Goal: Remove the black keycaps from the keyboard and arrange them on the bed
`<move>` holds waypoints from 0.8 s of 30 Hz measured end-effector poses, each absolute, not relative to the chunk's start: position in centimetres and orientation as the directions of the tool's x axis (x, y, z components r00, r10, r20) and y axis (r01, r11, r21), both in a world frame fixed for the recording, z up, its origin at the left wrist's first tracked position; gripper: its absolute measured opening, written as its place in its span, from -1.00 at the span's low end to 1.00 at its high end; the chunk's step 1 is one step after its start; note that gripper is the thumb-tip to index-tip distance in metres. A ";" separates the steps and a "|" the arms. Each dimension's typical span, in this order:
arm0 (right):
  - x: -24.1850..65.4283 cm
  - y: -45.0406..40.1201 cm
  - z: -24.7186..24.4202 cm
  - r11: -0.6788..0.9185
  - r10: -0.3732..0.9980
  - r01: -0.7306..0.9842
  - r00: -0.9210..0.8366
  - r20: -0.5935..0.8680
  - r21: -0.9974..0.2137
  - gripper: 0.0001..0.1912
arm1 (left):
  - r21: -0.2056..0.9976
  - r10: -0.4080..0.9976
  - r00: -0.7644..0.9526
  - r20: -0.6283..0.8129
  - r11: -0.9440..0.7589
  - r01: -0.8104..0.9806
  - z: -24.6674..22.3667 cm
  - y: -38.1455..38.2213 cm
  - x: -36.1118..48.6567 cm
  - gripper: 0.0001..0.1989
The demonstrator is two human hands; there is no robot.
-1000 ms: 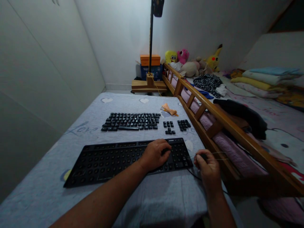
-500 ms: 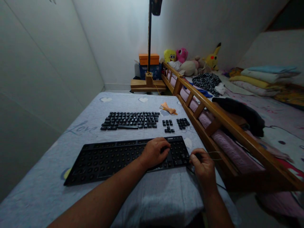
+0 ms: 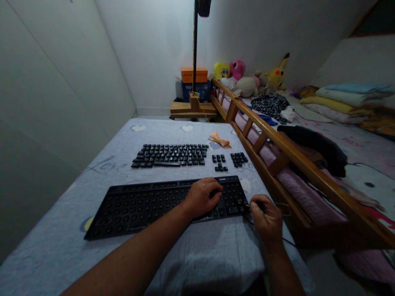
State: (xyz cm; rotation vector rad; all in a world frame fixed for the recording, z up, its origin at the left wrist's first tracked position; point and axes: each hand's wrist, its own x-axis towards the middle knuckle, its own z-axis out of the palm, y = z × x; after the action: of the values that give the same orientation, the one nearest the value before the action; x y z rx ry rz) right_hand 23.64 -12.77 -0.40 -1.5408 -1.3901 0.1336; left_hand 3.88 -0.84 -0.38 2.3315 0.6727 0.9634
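Observation:
A black keyboard (image 3: 135, 207) lies at a slant on the cloth-covered table, most of its keycaps off and the key sockets bare. My left hand (image 3: 204, 197) presses down on its right part, fingers curled and thumb bent; the fingertips are partly hidden. At the keyboard's lower right corner, my right hand (image 3: 266, 213) pinches a thin wire keycap puller (image 3: 284, 209). One wire end reaches over the number pad, where a few keycaps (image 3: 233, 209) still sit; the other loop sticks out past my knuckles. Removed keycaps (image 3: 171, 155) lie in rows behind the keyboard.
Smaller groups of keycaps (image 3: 219, 158) and number-pad keycaps (image 3: 239, 159) lie farther right. An orange cloth item (image 3: 219, 139) rests behind them. A wooden bed rail (image 3: 265, 131) runs along the right side. A stand (image 3: 194, 105) rises beyond the table. The keyboard's cable (image 3: 288, 241) trails right.
My right hand has drawn back slightly to the right with the wire puller, and more of its loop shows. My left hand stays on the keyboard.

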 end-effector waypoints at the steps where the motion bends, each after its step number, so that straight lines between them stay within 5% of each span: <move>1: 23.8 -12.8 -0.5 0.178 0.788 0.685 0.331 0.519 -0.707 -0.91 | 0.628 0.615 0.621 0.486 -0.740 0.242 -0.4 -0.8 3.9 -0.87; 24: 23.6 -12.7 -0.2 0.257 0.805 0.720 0.209 0.555 -0.644 -0.89 | 0.634 0.615 0.622 0.484 -0.737 0.234 -0.4 -0.8 3.9 -0.88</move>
State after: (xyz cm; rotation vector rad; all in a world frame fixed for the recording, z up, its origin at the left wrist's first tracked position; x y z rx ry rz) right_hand 23.56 -12.69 -0.22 -1.4798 -1.5273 0.1067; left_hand 3.92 -0.84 -0.38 2.3235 0.6665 0.9657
